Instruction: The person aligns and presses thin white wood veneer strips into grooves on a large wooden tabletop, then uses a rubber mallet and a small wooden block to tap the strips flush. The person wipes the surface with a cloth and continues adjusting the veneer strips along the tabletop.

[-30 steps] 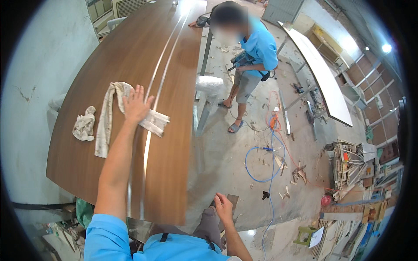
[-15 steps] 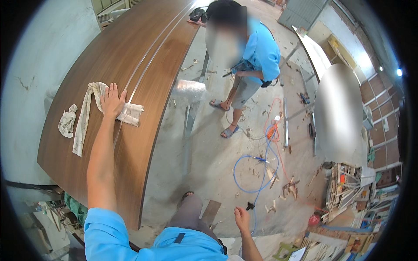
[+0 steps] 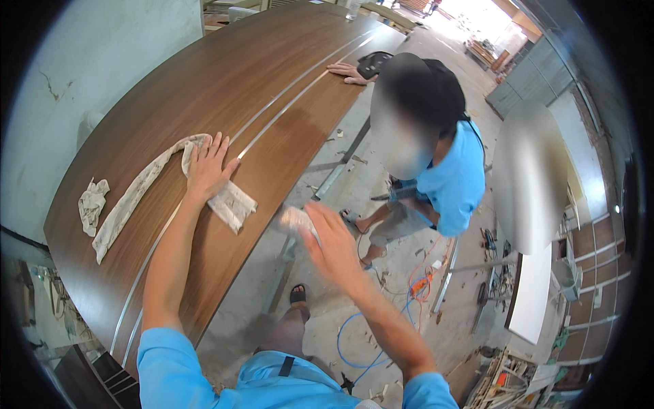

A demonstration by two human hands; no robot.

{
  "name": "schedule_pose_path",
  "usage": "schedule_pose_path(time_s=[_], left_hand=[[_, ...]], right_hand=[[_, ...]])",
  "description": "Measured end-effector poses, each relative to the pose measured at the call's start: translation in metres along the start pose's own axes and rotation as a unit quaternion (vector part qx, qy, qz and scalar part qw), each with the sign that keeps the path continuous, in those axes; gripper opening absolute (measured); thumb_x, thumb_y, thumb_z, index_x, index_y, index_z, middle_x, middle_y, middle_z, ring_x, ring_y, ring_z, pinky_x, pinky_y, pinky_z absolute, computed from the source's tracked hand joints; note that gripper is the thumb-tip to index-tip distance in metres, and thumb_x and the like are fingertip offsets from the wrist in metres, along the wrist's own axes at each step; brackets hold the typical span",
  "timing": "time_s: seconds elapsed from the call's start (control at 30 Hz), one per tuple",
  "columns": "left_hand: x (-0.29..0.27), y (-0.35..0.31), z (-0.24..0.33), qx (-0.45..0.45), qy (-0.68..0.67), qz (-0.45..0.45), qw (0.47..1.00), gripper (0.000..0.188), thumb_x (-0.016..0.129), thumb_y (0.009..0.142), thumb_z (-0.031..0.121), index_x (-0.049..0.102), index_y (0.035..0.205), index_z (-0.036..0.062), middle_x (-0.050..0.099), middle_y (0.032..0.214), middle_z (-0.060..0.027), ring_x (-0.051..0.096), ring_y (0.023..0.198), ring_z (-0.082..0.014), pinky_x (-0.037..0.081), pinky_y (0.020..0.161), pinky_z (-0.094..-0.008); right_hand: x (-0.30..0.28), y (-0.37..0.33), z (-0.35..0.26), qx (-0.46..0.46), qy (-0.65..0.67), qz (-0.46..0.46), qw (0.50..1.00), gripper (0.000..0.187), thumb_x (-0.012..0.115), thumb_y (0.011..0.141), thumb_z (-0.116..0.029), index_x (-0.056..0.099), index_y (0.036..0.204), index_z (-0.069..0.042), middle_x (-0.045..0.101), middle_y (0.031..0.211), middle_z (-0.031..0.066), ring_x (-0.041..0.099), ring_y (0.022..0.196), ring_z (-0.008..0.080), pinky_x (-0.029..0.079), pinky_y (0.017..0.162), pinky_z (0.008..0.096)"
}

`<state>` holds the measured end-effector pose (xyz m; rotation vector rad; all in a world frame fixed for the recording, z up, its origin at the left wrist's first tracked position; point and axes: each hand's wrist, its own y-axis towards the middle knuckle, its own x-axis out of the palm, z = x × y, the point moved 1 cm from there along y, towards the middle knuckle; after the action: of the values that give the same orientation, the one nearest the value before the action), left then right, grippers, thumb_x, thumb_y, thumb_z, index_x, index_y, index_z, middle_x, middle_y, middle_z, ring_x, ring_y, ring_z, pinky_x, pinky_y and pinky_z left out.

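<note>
Left of centre, a stained white cloth strip [image 3: 137, 193] is pressed beneath the spread left hand [image 3: 207, 169]; mid-frame, the right hand [image 3: 335, 249] is outstretched.

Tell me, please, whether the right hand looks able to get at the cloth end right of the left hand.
Probably yes: the right hand, seemingly empty, is beside the brown panel, and that cloth end lies uncovered, with nothing visible blocking the way.
</note>
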<state>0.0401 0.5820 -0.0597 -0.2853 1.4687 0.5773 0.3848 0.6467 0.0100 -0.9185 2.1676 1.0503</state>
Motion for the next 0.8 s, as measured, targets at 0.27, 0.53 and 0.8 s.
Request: schedule_pose_path(time_s=[0.27, 0.53, 0.8], left_hand=[[-0.014, 0.002, 0.006, -0.001, -0.017, 0.005, 1.000, 0.067, 0.049, 0.105, 0.046, 0.039, 0.159, 0.0085, 0.031, 0.168, -0.0113, 0.023, 0.157, -0.0329, 0.012, 0.128, -0.0522], [-0.025, 0.004, 0.007, -0.020, -0.035, -0.046, 0.998, 0.072, 0.063, 0.095, 0.032, 0.039, 0.158, 0.0060, 0.031, 0.169, -0.0134, 0.023, 0.157, -0.0362, 0.011, 0.128, -0.0533], [-0.036, 0.013, 0.012, -0.066, -0.016, -0.120, 0.990, 0.067, 0.055, 0.096, 0.033, 0.046, 0.151, -0.0025, 0.039, 0.162, -0.0218, 0.028, 0.154, -0.0437, 0.014, 0.126, -0.0577]], right_hand=[[0.138, 0.250, 0.168, -0.019, -0.172, -0.061, 0.983, 0.071, 0.053, 0.104, -0.047, 0.046, 0.142, 0.013, 0.043, 0.154, 0.0303, 0.036, 0.148, 0.0452, 0.031, 0.121, 0.0533], [0.159, 0.456, 0.319, 0.077, -0.287, -0.093, 0.950, 0.078, 0.045, 0.104, -0.057, 0.052, 0.140, 0.012, 0.051, 0.147, 0.0294, 0.045, 0.141, 0.0412, 0.036, 0.115, 0.0511], [0.130, 0.599, 0.502, 0.219, -0.350, -0.051, 0.910, 0.063, 0.038, 0.103, -0.054, 0.060, 0.143, -0.011, 0.056, 0.151, 0.0148, 0.047, 0.143, 0.0382, 0.032, 0.119, 0.0555]])
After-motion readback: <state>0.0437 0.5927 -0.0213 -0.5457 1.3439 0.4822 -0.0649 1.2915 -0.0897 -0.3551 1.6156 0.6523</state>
